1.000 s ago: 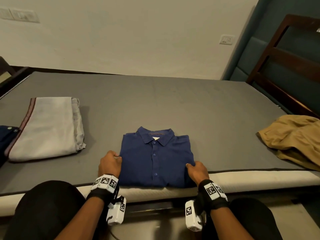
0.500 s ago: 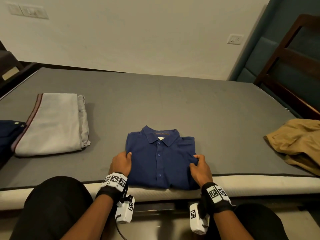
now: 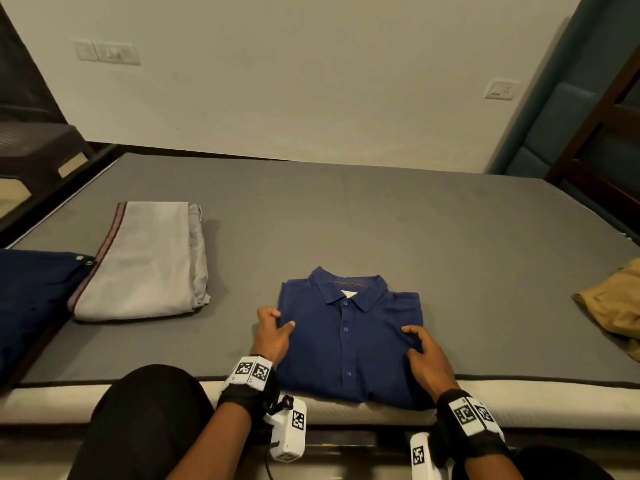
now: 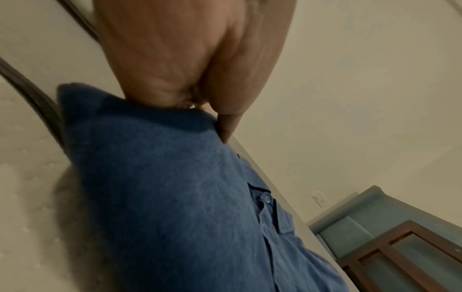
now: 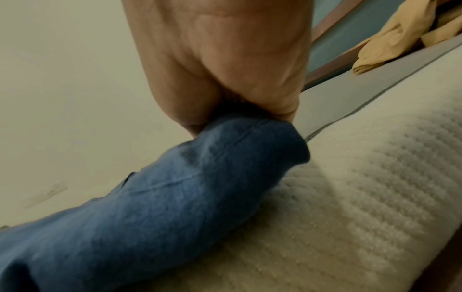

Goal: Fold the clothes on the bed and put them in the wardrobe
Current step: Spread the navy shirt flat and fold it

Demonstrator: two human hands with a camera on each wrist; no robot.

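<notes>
Dim warm light, blurry wrist cams

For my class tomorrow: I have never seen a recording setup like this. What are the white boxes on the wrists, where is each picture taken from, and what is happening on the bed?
No machine here: a person works with bare hands. The white boxes are small cameras strapped under each wrist; a third sits on the head. The wide picture is the head view; the two close-ups look along each hand.

On the bed lies a folded blue shirt. The left hand grips its left edge, thumb on top, and the right hand grips its right edge. To the left sit folded grey trousers and a dark blue garment. A crumpled tan garment lies at the right, not yet folded.
</notes>
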